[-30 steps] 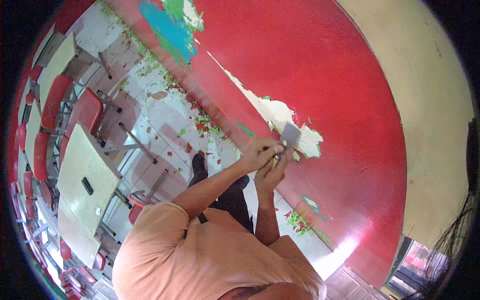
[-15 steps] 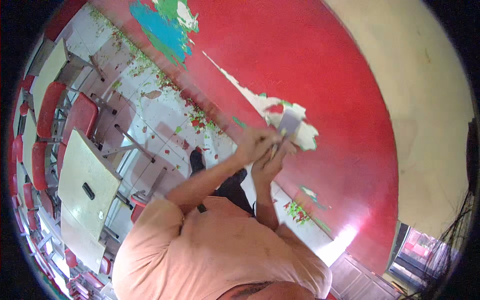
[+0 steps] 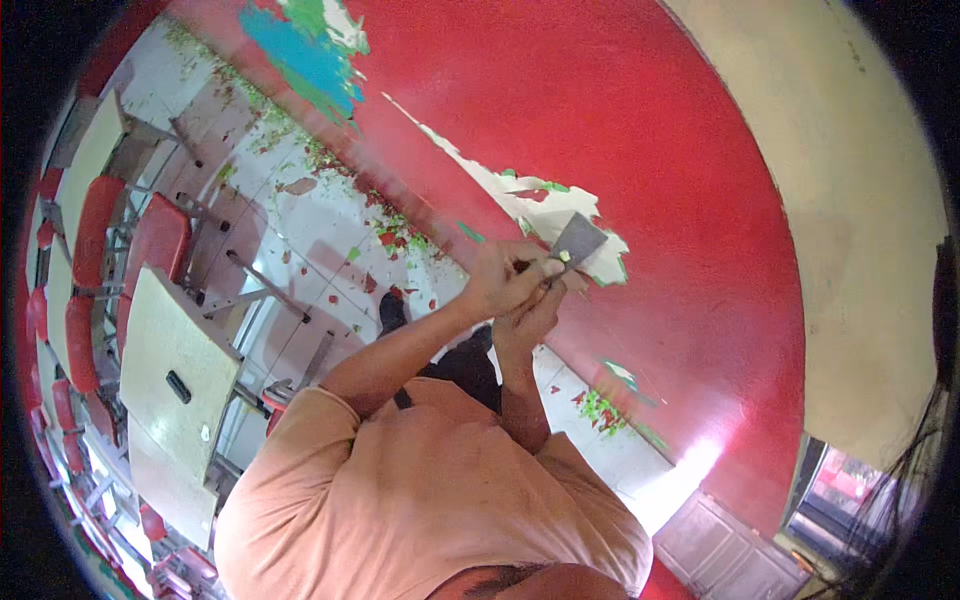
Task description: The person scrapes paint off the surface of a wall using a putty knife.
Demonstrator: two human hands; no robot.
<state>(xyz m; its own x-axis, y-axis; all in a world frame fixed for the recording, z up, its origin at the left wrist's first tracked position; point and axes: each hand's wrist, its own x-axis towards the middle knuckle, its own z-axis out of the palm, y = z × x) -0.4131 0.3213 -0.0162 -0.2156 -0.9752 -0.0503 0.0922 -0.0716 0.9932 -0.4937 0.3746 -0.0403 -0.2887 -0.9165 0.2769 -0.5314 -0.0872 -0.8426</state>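
A metal scraper (image 3: 582, 233) is held over a ragged white patch (image 3: 610, 258) of exposed surface on the red wall (image 3: 600, 120). My right hand (image 3: 530, 315) is closed around the scraper's handle, which is mostly hidden by the fingers. My left hand (image 3: 508, 275) is closed on the scraper near the base of its blade, with the thumb beside a small pale bit (image 3: 564, 256). Higher on the wall, a blue and green patch (image 3: 310, 65) shows under the red paint.
Red and green flakes (image 3: 390, 225) litter the white tiled floor (image 3: 300, 250) along the wall. Pale desks (image 3: 165, 340) and red chairs (image 3: 98, 230) stand at the left. A beige band (image 3: 865, 200) borders the red at the right, above a brown panelled piece (image 3: 730, 545) low down.
The view has shifted slightly, so the wall patches sit higher and further left. Both hands have moved slightly with the scraper, still gripping it over the white patch.
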